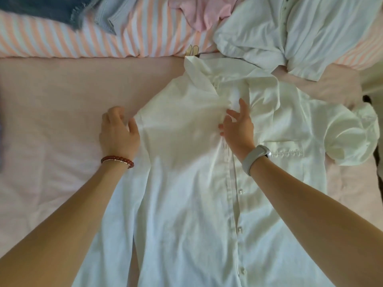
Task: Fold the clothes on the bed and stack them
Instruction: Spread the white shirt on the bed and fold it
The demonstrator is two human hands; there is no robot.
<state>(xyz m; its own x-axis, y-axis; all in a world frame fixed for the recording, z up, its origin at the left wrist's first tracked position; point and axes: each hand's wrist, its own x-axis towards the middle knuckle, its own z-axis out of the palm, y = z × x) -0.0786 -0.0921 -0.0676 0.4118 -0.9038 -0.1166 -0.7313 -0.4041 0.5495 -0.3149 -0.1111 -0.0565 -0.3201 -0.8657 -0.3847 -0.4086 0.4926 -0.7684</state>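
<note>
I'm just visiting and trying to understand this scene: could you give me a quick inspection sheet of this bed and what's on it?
Surface: pale pink bedsheet, lightly creased.
Job's things: white button-up shirt spread front-up, collar away from the person, its right sleeve bunched; second crumpled white garment beyond it.
Clutter: frayed blue denim piece, pink garment and grey-blue cloth on the pink-and-white striped quilt.
Hands: left hand curled at the shirt's left shoulder edge; right hand, fingers spread, on the button placket.
Cables: nothing seen.
Surroundings: dark gap past the bed's right edge; otherwise out of view.
</note>
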